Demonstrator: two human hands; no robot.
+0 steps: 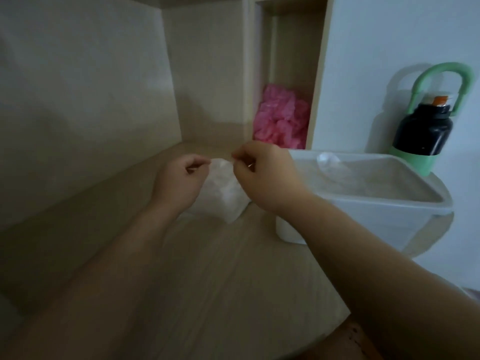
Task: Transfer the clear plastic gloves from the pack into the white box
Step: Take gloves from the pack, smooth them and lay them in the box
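The pack of clear plastic gloves stands on the beige desk, a pale crinkled bag between my two hands. My left hand pinches the bag's top edge on its left side, fingers curled. My right hand pinches the top edge on the right side, a ring showing on one finger. The white box sits just right of the pack, open at the top, with a clear glove lying inside near its far left corner.
A pink crumpled plastic bundle fills the narrow shelf niche behind my hands. A black and green bottle with a green loop handle stands behind the box against the wall. Shelf walls rise at the left and back of the desk.
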